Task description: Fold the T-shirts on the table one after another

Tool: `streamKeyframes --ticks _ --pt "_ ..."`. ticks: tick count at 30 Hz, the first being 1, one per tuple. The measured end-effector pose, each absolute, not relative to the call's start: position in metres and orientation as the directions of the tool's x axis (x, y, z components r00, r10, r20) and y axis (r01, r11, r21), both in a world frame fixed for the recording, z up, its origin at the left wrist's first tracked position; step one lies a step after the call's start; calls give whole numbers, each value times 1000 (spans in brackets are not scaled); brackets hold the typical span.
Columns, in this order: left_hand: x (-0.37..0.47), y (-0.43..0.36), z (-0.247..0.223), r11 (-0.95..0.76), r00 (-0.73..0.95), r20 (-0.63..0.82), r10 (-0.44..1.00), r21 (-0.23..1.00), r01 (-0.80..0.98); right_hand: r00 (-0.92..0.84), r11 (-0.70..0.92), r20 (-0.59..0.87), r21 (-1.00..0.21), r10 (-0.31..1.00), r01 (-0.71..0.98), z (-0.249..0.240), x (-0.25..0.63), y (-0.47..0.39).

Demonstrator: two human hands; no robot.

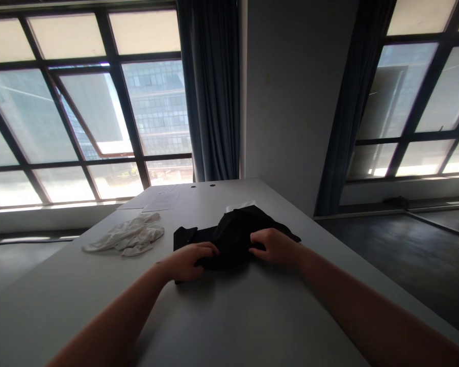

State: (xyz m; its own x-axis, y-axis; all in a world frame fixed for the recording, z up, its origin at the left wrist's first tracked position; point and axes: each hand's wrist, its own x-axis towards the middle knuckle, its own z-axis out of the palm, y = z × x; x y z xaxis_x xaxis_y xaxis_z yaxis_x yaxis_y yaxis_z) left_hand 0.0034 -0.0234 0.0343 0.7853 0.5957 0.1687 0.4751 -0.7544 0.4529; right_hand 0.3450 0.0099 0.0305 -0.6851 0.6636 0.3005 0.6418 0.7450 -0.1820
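A black cloth [233, 234] lies bunched on the white table [222, 316], raised in the middle, with a flatter part at its left end. My left hand [191, 260] is closed on its near left edge, fingers curled onto the fabric. On the near right side, my right hand [271, 245] grips the same cloth, thumb and fingers pinched together. Something white [240, 206] shows just behind the black cloth, mostly hidden by it. To the left, a crumpled off-white cloth [132, 234] lies apart from both hands.
Flat pale sheets [162, 200] lie at the table's far left. Two small dark round spots [212, 185] mark the far edge. Behind stand a grey wall [290, 102], dark blue curtains [214, 92] and large windows.
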Motion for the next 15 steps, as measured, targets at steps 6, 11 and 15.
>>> streamKeyframes --ticks 6,11,15 --pt "19 -24 8 -583 632 -10 775 376 721 -816 772 -49 -294 576 563 9 302 -24" --pt "5 -3 -13 -371 361 120 925 70 926 -773 728 17 -352 634 588 -7 288 -15" --pt "-4 3 -18 -370 357 217 909 25 929 -736 660 3 -444 677 606 -4 298 -5"
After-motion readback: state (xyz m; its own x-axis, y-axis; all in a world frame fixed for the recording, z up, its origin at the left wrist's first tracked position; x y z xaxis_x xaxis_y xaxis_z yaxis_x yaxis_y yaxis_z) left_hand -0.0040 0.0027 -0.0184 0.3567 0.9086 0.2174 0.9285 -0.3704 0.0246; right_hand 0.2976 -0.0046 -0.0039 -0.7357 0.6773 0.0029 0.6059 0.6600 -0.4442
